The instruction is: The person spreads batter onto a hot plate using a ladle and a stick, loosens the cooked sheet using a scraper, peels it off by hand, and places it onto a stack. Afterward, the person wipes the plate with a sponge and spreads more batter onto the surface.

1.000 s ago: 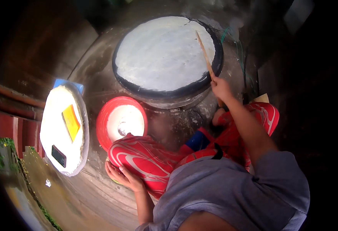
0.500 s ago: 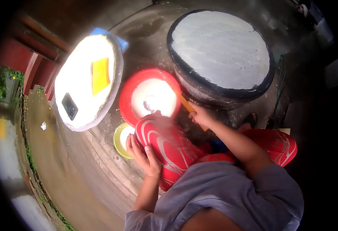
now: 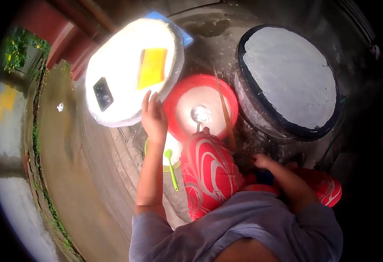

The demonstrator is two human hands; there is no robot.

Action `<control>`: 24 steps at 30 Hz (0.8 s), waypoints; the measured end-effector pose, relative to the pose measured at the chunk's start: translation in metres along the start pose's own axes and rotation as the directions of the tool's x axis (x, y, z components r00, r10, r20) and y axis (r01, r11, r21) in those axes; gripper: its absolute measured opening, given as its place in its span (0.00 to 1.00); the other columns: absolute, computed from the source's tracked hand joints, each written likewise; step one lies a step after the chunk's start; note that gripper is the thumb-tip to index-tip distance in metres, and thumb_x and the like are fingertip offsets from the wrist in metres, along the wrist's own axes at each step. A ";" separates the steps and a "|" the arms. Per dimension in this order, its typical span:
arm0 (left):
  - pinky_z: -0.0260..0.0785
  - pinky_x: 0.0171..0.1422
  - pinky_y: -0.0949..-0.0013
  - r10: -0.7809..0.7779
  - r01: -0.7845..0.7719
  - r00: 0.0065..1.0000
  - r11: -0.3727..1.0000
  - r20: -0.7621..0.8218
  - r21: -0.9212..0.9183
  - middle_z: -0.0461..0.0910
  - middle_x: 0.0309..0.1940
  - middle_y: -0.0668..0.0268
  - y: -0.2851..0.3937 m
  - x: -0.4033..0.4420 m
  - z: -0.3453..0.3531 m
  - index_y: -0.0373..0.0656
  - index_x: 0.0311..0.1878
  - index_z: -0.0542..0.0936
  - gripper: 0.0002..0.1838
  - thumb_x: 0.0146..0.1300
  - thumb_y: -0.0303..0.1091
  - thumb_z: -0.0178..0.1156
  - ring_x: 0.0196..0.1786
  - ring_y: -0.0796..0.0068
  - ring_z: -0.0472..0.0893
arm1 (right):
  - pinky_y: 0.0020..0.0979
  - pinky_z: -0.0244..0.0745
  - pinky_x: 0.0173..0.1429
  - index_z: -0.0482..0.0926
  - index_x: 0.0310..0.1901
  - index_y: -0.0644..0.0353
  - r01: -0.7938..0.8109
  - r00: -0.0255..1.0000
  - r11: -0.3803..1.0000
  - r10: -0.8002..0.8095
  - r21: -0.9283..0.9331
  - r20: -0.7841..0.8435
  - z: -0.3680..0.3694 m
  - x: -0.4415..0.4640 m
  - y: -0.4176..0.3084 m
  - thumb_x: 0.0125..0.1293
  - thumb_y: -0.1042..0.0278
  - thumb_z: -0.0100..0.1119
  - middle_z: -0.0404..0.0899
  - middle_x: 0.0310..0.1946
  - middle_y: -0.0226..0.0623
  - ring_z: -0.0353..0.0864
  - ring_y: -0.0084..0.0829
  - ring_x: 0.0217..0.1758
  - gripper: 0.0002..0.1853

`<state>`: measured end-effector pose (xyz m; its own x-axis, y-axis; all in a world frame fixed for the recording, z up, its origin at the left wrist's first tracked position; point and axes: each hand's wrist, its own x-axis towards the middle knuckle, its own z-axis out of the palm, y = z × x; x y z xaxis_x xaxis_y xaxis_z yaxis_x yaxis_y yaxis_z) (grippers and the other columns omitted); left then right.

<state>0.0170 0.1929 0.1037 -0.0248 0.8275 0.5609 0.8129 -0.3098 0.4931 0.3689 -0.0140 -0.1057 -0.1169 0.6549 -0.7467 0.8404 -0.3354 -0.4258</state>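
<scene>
While the left hand [image 3: 155, 121] reaches out past the raised knee, fingers extended and parted, nothing is seen in its grip; contact with the edge ahead cannot be judged. Right hand [image 3: 262, 161] low over the lap, partly curled; whether it pinches anything, cannot tell.

Between the hands, the knee in red patterned trousers [image 3: 211, 163]. Just beside the left forearm, a yellow-green bowl [image 3: 146, 148] of white stuff, a lime-green spatula [image 3: 172, 169] leaning out, handle toward the body, presumably for easy grasping.

Ahead, between the hands, a red basin [image 3: 230, 98] of whitish liquid. Metal ladle [image 3: 198, 112] inside, handle toward the knee, likely to stay within reach. Flat wooden stick [image 3: 224, 107] laid across the basin's right side, apart from the right hand; perhaps parked there so drips fall back in.

Beyond the left fingertips, a round white top [image 3: 121, 61] bearing a yellow rectangular piece [image 3: 152, 67] and, farther left, a dark phone [image 3: 103, 94], probably there to keep clear of the liquid.

Far ahead of the right hand, a black-rimmed drum [image 3: 307, 133] with a pale sheet [image 3: 292, 78] spread nearly to its rim.
</scene>
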 end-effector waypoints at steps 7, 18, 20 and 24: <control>0.71 0.40 0.57 0.143 -0.271 0.929 0.890 0.341 0.368 0.78 0.31 0.55 -0.071 0.084 0.054 0.41 0.29 0.77 0.04 0.52 0.28 0.53 0.34 0.53 0.78 | 0.32 0.75 0.43 0.72 0.57 0.56 0.073 0.982 0.970 -0.030 0.232 -0.186 -0.006 -0.025 0.016 0.61 0.65 0.56 0.80 0.39 0.46 0.81 0.32 0.35 0.21; 0.71 0.34 0.60 0.391 -0.397 0.918 0.907 0.068 0.142 0.78 0.29 0.53 0.078 0.076 -0.026 0.33 0.40 0.77 0.09 0.55 0.19 0.53 0.29 0.53 0.78 | 0.32 0.73 0.46 0.68 0.49 0.60 0.646 0.362 0.762 -0.356 -0.043 -0.861 -0.138 -0.128 -0.113 0.56 0.70 0.62 0.70 0.48 0.42 0.77 0.36 0.46 0.20; 0.72 0.33 0.60 0.571 -0.578 0.808 0.816 0.146 0.001 0.77 0.32 0.50 0.124 0.048 -0.027 0.32 0.43 0.75 0.13 0.52 0.17 0.53 0.31 0.52 0.78 | 0.38 0.66 0.57 0.66 0.55 0.58 0.495 0.186 0.827 -0.401 -0.266 -0.897 -0.172 -0.160 -0.137 0.48 0.69 0.66 0.65 0.57 0.41 0.69 0.44 0.56 0.30; 0.73 0.34 0.62 0.741 -0.712 0.624 0.670 0.248 -0.212 0.77 0.36 0.53 0.196 -0.007 -0.017 0.32 0.46 0.74 0.19 0.46 0.16 0.55 0.31 0.56 0.77 | 0.40 0.58 0.65 0.71 0.55 0.52 0.049 -0.013 0.736 -0.676 -0.676 -0.737 -0.212 -0.188 -0.133 0.52 0.64 0.56 0.67 0.55 0.39 0.64 0.40 0.63 0.25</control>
<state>0.1671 0.1184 0.2075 0.7312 0.4027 0.5506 0.4390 -0.8956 0.0721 0.3912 0.0515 0.1995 -0.1767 0.7172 0.6741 0.9701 0.2428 -0.0041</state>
